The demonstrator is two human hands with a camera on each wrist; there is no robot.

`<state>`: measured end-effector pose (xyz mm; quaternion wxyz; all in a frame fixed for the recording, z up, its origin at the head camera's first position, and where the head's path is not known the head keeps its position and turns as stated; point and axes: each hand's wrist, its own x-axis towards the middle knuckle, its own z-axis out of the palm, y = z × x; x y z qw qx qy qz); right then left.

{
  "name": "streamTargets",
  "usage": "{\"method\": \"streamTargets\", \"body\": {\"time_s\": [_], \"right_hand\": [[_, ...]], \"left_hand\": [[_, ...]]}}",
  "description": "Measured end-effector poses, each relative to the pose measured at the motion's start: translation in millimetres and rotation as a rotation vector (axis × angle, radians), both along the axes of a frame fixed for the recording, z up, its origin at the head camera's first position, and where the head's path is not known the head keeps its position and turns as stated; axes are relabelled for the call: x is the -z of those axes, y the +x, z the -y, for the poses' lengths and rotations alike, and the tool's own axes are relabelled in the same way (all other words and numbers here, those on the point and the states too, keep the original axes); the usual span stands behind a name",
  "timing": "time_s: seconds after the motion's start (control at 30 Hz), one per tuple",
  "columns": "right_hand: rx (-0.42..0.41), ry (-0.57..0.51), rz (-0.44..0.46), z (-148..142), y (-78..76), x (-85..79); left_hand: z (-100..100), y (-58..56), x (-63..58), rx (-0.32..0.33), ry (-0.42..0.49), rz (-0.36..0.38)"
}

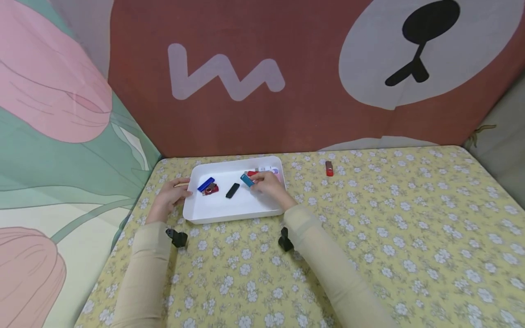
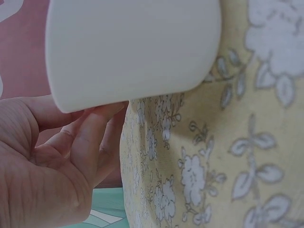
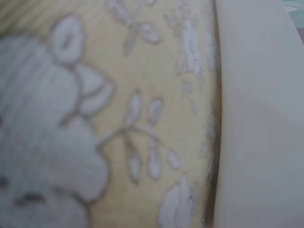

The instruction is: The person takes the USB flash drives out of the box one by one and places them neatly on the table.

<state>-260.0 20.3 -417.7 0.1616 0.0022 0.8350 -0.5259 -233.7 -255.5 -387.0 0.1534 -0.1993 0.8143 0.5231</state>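
A white tray [image 1: 217, 210] rests on the table, with several USB sticks inside. My right hand [image 1: 268, 184] pinches a teal USB stick [image 1: 247, 180] over the tray's right half. Against the tray's left side, my left hand [image 1: 169, 196] touches the outer wall with its fingertips, and the left wrist view shows those fingers [image 2: 85, 147] right at the wall's edge. Left of centre in the tray lie a blue USB stick [image 1: 206, 184] and a dark red one [image 1: 211, 190]. A black USB stick [image 1: 232, 190] lies in the middle. Beyond the right hand, a red stick [image 1: 251, 173] is partly hidden.
White and lilac items [image 1: 266, 169] lie in the tray's far right corner. A red and brown USB stick [image 1: 329, 168] lies on the flowered tablecloth [image 1: 389, 228] right of the tray. A printed fabric wall [image 1: 287, 123] stands along the table's back edge.
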Motion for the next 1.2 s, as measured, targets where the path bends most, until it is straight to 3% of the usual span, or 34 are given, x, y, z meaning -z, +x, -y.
{"method": "streamTargets", "body": {"time_s": [0.13,0.3,0.73,0.93,1.2], "right_hand": [[0.014,-0.07,0.039,-2,-4.8,1.0],[0.008,-0.126,0.012,-7,-9.0,3.3],[0.009,-0.24,0.009,-20,-3.0,-20.2],[0.058,-0.257,0.035,-32,-5.0,-23.8],[0.105,-0.354,-0.045,-51,-9.2,-24.8]], "left_hand": [[-1,-0.4,0.2,-0.004,-0.005,0.002],[-3,-0.6,1.8,-0.012,-0.008,0.002],[-1,1.1,-0.1,-0.003,-0.016,-0.016],[-1,0.9,-0.3,0.004,-0.01,-0.026],[1,4.8,-0.5,0.022,-0.01,-0.042]]}}
